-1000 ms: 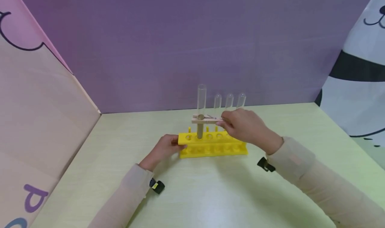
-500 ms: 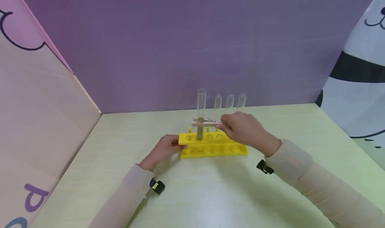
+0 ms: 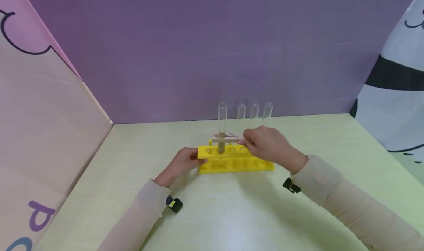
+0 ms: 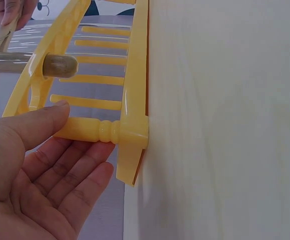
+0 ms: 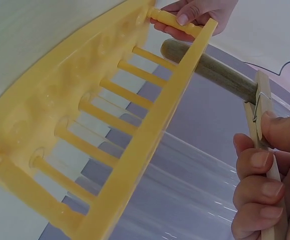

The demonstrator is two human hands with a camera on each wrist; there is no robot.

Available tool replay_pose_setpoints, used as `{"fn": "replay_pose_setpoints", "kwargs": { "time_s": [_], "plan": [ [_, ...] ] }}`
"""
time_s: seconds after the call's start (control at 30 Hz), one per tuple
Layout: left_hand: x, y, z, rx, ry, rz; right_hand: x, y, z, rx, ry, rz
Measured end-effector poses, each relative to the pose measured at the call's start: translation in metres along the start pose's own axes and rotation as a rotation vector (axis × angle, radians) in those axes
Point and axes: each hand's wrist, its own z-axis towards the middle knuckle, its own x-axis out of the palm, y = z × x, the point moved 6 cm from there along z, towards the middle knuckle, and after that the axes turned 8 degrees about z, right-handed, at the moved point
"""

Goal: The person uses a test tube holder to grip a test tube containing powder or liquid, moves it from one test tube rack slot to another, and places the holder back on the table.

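My left hand (image 3: 181, 163) holds the left end of a yellow test tube rack (image 3: 236, 167), thumb and fingers around its end post (image 4: 82, 129). With my right hand (image 3: 269, 145) I grip a wooden test tube clamp (image 3: 228, 138). Its jaws hold an upright glass test tube (image 3: 222, 118) with greyish-brown contents in its lower part. The rounded bottom of the tube (image 4: 60, 65) pokes through a hole in the rack's top plate, near the left end, and hangs above the base. In the right wrist view, curled fingers wrap the clamp (image 5: 257, 117) behind its spring.
Several clear test tubes (image 3: 254, 115) stand upside down at the rack's back right, partly hidden by my right hand. The rack rests on a pale wooden table (image 3: 212, 214). A purple panel (image 3: 198, 52) rises behind, with printed panels at both sides.
My right hand has lowered the clamp and test tube, and the tube's bottom has sunk into the rack's hole. My left hand stays on the rack's end.
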Motion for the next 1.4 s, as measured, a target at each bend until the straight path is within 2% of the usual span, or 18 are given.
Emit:
{"fn": "replay_pose_setpoints", "kwargs": {
  "time_s": [0.43, 0.77, 1.0, 1.4],
  "plan": [
    [0.0, 0.001, 0.001, 0.008, 0.006, 0.008, 0.008, -0.003, -0.001, -0.008, 0.013, 0.012],
    [0.001, -0.001, 0.002, 0.069, 0.004, -0.002, 0.017, -0.008, -0.002, -0.001, 0.024, 0.011],
    [0.002, 0.0, 0.002, 0.041, 0.001, 0.015, 0.024, -0.009, -0.003, -0.015, 0.027, 0.016],
    [0.002, -0.001, 0.001, 0.044, -0.003, 0.024, 0.032, -0.012, -0.003, -0.029, 0.028, 0.013]
  ]
}}
